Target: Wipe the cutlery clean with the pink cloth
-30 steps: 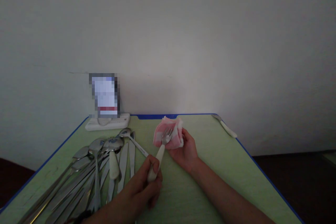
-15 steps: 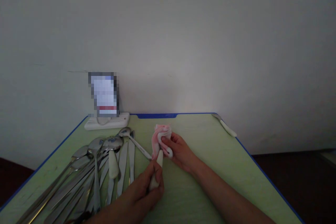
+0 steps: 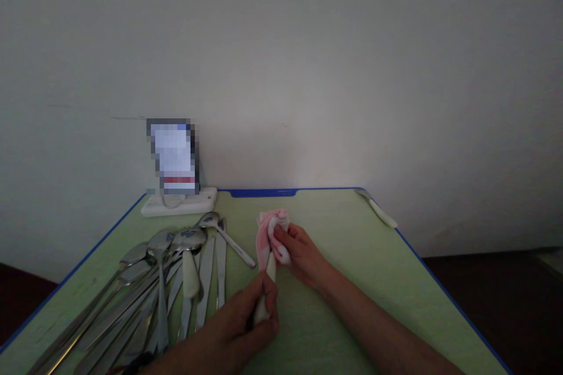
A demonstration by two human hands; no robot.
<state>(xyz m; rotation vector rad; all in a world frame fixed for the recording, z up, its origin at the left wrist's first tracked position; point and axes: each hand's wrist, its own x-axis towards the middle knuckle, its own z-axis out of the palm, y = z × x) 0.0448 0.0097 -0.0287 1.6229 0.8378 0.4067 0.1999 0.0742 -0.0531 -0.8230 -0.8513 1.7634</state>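
Note:
My left hand [image 3: 246, 319] is closed round the white handle of a fork [image 3: 267, 281], low in the middle of the view. The fork's head is hidden inside a pink and white cloth [image 3: 269, 233]. My right hand [image 3: 303, 255] pinches that cloth around the fork's head, just above the green table [image 3: 352, 258]. To the left lies a spread pile of metal spoons and knives [image 3: 171, 275].
A white-handled utensil [image 3: 378, 211] lies alone at the table's far right corner. A white stand with a blurred card [image 3: 176, 187] sits at the far left edge, against the pale wall. The table has a blue rim; dark floor lies beyond it.
A second ago the fork's tines lay bare against the open cloth. My right hand has since folded the cloth over them and keeps squeezing; my left hand has barely shifted.

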